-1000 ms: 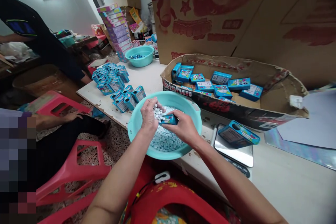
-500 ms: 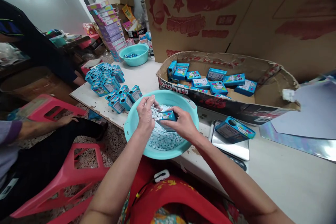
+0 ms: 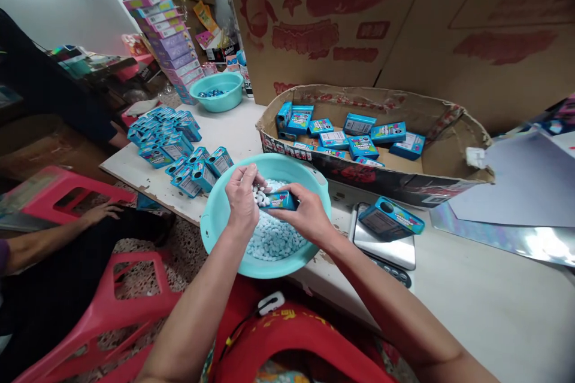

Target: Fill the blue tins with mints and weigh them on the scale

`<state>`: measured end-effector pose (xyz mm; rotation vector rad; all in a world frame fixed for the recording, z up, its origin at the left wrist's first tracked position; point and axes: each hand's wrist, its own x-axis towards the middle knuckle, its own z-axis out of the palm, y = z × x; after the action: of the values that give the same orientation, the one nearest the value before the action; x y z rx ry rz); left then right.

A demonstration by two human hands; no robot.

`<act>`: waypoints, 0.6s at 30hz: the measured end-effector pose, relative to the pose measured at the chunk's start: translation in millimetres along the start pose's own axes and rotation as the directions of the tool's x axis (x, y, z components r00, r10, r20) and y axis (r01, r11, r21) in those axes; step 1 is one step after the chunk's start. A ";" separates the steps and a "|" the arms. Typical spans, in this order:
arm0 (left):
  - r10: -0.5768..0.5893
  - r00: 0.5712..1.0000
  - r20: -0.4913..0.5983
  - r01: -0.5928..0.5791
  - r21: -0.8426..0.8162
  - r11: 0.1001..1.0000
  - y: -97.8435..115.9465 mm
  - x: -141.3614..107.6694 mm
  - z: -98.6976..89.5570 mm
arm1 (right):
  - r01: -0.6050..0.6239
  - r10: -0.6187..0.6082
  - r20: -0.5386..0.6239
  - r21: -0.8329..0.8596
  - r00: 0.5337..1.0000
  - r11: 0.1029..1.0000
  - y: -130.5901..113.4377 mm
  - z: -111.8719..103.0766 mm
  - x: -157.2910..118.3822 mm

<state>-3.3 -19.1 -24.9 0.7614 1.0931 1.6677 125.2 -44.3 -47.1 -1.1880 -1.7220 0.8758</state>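
Over a turquoise basin (image 3: 209, 230) my right hand (image 3: 309, 210) grips a small blue candy box (image 3: 282, 200), tilted with one end toward my left hand. My left hand (image 3: 244, 194) is cupped around some pale candies (image 3: 260, 195) at that end of the box. Loose white and pale blue candies (image 3: 276, 239) cover the bottom of the basin beneath both hands. To the right, another blue candy box (image 3: 390, 218) with a round hole in its end rests on a digital scale (image 3: 406, 254).
Behind the basin stands a cut-down carton (image 3: 386, 182) with several blue boxes inside. Many blue boxes (image 3: 164, 134) are grouped on the left of the table, near a second turquoise basin (image 3: 222, 99). Someone sits at left by red stools (image 3: 96, 311); another person stands behind.
The candy box in my right hand has tipped flatter, its printed side now showing more. My left hand stays at its end with candies. The whole view has shifted slightly.
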 end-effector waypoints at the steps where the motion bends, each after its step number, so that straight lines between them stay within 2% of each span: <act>1: -0.007 1.000 0.004 0.007 0.002 1.000 -0.5 -0.3 0.0 | 0.000 0.000 0.009 0.000 1.000 1.000 0.5 0.4 0.0; 10: 0.009 0.999 0.031 -0.010 0.014 1.000 -6.0 -0.6 1.6 | -0.013 0.013 0.002 0.033 1.000 0.999 6.5 5.3 -0.6; 14: -0.030 0.999 0.027 0.029 0.026 0.999 0.2 1.1 6.9 | -0.039 0.038 0.008 0.071 0.999 0.997 2.3 2.9 -2.3; 18: 0.025 0.999 0.042 -0.025 0.000 1.000 7.2 -0.5 12.1 | -0.042 0.046 -0.024 0.148 0.999 0.988 -0.5 -0.7 -4.2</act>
<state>4.6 -16.7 -13.4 0.8098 1.0580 1.6648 126.4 -48.3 -47.5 -1.1373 -1.5857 0.9914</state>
